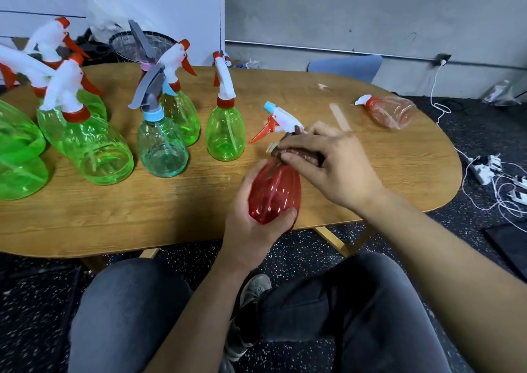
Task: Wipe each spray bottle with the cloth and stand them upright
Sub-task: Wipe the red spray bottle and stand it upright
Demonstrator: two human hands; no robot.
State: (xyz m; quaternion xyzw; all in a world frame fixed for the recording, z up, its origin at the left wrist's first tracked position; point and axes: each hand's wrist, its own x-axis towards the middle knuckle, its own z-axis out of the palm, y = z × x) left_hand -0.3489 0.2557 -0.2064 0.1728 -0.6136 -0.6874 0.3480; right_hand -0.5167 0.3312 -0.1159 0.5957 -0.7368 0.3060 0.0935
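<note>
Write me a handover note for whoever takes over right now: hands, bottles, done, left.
Left hand grips the red bottle by its base, tilted over the table edge.
Right hand presses the brown cloth on the bottle's neck.
Done, apparently: green bottles standing upright at left.
Left: finish wiping the red one and stand it; then the pale red bottle lying on its side far right.

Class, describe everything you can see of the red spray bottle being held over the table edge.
The red bottle looks like clear red plastic, ribbed and egg-shaped. Its white spray head with a blue nozzle tip and red trigger points up and left, so it is tilted, base toward the person. The left hand grips its lower body; the right hand presses a brown cloth round its neck. Whether it touches the table cannot be told.
</note>
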